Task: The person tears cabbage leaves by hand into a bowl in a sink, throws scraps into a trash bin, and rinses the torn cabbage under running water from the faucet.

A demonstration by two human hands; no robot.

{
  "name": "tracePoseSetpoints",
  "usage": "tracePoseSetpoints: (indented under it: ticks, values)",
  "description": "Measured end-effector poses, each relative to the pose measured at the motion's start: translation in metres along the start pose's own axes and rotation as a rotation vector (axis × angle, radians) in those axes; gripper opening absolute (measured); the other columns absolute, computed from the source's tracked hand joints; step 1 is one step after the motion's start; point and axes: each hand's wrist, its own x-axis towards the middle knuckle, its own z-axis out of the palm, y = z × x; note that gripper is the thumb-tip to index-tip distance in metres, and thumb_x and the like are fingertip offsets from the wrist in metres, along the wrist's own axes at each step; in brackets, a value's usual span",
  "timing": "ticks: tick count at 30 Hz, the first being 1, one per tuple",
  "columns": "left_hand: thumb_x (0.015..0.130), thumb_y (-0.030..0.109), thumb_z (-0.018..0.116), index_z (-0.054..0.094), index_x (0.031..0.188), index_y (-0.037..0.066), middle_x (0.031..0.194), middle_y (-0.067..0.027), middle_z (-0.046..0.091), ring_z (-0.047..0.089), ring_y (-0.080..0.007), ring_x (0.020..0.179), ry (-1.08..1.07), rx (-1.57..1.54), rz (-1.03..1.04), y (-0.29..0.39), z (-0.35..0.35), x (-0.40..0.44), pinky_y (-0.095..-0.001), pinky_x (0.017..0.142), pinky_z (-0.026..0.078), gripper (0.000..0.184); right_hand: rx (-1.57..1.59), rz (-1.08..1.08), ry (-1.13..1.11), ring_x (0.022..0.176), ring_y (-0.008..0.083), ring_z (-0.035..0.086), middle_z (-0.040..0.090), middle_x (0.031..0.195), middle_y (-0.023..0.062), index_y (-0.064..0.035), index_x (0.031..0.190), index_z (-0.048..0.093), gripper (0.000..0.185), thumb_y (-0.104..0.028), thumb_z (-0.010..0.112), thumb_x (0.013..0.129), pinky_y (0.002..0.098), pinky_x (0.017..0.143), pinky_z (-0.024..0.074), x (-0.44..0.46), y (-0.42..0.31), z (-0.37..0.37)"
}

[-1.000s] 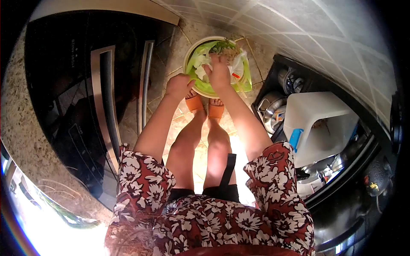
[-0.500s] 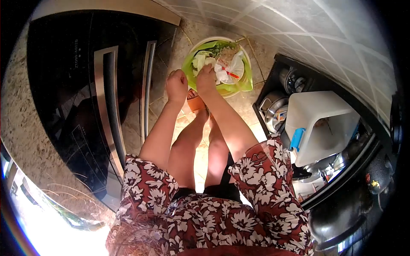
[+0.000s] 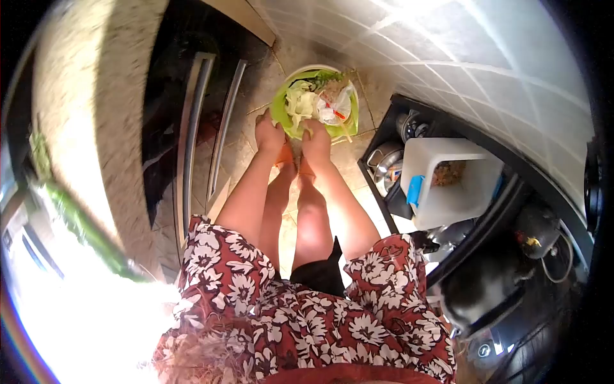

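A round trash bin (image 3: 357, 121) lined with a bright green bag (image 3: 279, 105) stands on the floor in front of my feet. Pale green cabbage leaves (image 3: 299, 102) lie in it, beside a crumpled clear plastic bag (image 3: 344, 102) with a red strip. Darker greens (image 3: 320, 80) show at the back. My left hand (image 3: 269, 133) is at the bin's near left edge, its fingers curled. Close by, my right hand (image 3: 315, 141) is over the near rim, fingers bent together. Small pale bits show at the fingertips of both hands, too small to name.
To the left is a dark glass-fronted appliance with metal handles (image 3: 194, 121). On the right an open pull-out drawer holds steel pots (image 3: 386, 168) and a white container (image 3: 425, 192) with a blue clip. A tiled wall (image 3: 441, 77) rises behind.
My right hand has drawn back from over the cabbage leaves to the near rim. My left hand has shifted slightly right. The leaves look more spread, and the view has turned.
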Motion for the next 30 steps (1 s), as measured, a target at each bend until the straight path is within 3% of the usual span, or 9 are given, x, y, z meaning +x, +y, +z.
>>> tracePoseSetpoints:
  ticks: [1, 3, 6, 11, 14, 19, 24, 27, 30]
  values:
    - [0.075, 0.005, 0.061, 0.056, 0.117, 0.002, 0.101, -0.0216, 0.058, 0.058, -0.0364, 0.088, -0.064, -0.036, -0.034, 0.000, 0.004, -0.004, -0.0408, 0.079, 0.048, 0.042, -0.016, -0.009, -0.001, 0.109, 0.0389, 0.053, 0.055, 0.118, 0.0249, 0.0039, 0.108, 0.058, 0.028, -0.002, 0.052, 0.082, 0.0433, 0.091, 0.0449, -0.002, 0.008, -0.003]
    - [0.075, 0.006, 0.060, 0.059, 0.113, 0.002, 0.097, -0.0211, 0.060, 0.059, -0.0361, 0.087, -0.080, -0.105, -0.099, 0.004, 0.012, -0.012, -0.0410, 0.078, 0.048, 0.038, 0.822, 0.585, 0.066, 0.109, 0.0330, 0.054, 0.057, 0.116, 0.0193, 0.0026, 0.114, 0.055, 0.031, -0.017, 0.049, 0.090, 0.0414, 0.091, 0.0463, -0.002, 0.025, -0.008]
    - [0.077, 0.006, 0.057, 0.061, 0.108, 0.002, 0.087, -0.0196, 0.063, 0.060, -0.0347, 0.081, -0.037, -0.232, -0.173, 0.010, 0.016, -0.030, -0.0409, 0.073, 0.049, 0.032, 1.106, 0.810, 0.055, 0.109, 0.0281, 0.055, 0.058, 0.114, 0.0161, 0.0019, 0.120, 0.051, 0.042, -0.031, 0.045, 0.094, 0.0393, 0.093, 0.0467, 0.001, 0.047, -0.023]
    - [0.078, 0.011, 0.058, 0.065, 0.102, 0.005, 0.082, -0.0168, 0.066, 0.064, -0.0297, 0.076, -0.095, -0.473, -0.144, 0.024, 0.035, -0.054, -0.0358, 0.070, 0.051, 0.026, 1.542, 0.702, -0.007, 0.109, 0.0281, 0.055, 0.056, 0.117, 0.0191, 0.0041, 0.124, 0.047, 0.056, -0.043, 0.042, 0.095, 0.0379, 0.094, 0.0476, 0.014, 0.032, -0.065]
    - [0.079, 0.009, 0.057, 0.065, 0.097, 0.003, 0.081, -0.0190, 0.065, 0.064, -0.0303, 0.071, -0.055, -0.615, 0.060, 0.024, 0.039, -0.069, -0.0367, 0.066, 0.051, 0.020, 1.780, 0.541, -0.275, 0.105, 0.0277, 0.058, 0.057, 0.117, 0.0203, 0.0035, 0.122, 0.051, 0.052, -0.040, 0.040, 0.097, 0.0369, 0.091, 0.0493, 0.033, 0.019, -0.079]
    - [0.078, 0.009, 0.061, 0.066, 0.097, 0.002, 0.087, -0.0143, 0.065, 0.064, -0.0216, 0.072, -0.147, -0.803, 0.073, 0.012, -0.069, -0.105, -0.0311, 0.067, 0.052, 0.020, 1.680, 0.498, -0.608, 0.104, 0.0277, 0.059, 0.060, 0.114, 0.0192, 0.0014, 0.118, 0.056, 0.041, -0.032, 0.047, 0.095, 0.0373, 0.087, 0.0504, 0.044, -0.063, -0.078]
    - [0.082, 0.009, 0.059, 0.065, 0.096, 0.003, 0.086, -0.0103, 0.062, 0.060, -0.0173, 0.075, 0.046, -0.741, 0.151, 0.009, -0.098, -0.145, -0.0285, 0.069, 0.049, 0.017, 1.490, 0.344, -0.758, 0.079, 0.0203, 0.056, 0.063, 0.093, 0.0108, -0.0014, 0.110, 0.060, 0.032, -0.027, 0.049, 0.095, 0.0295, 0.065, 0.0488, 0.036, -0.064, -0.094]
    - [0.081, 0.008, 0.059, 0.064, 0.096, 0.001, 0.084, -0.0120, 0.061, 0.061, -0.0197, 0.073, 0.210, -0.722, 0.175, 0.011, -0.123, -0.143, -0.0305, 0.067, 0.050, 0.017, 1.318, 0.319, -0.845, 0.076, 0.0166, 0.055, 0.062, 0.089, 0.0066, -0.0045, 0.102, 0.061, 0.025, -0.026, 0.052, 0.093, 0.0271, 0.063, 0.0469, 0.042, -0.078, -0.094]
    - [0.082, 0.007, 0.061, 0.065, 0.096, 0.003, 0.081, -0.0070, 0.060, 0.055, -0.0120, 0.066, 0.394, -0.752, 0.090, -0.002, -0.128, -0.167, -0.0263, 0.062, 0.047, 0.015, 1.021, 0.406, -0.918, 0.072, 0.0141, 0.057, 0.062, 0.085, 0.0031, -0.0075, 0.100, 0.061, 0.018, -0.022, 0.053, 0.092, 0.0252, 0.061, 0.0468, 0.034, -0.086, -0.068]
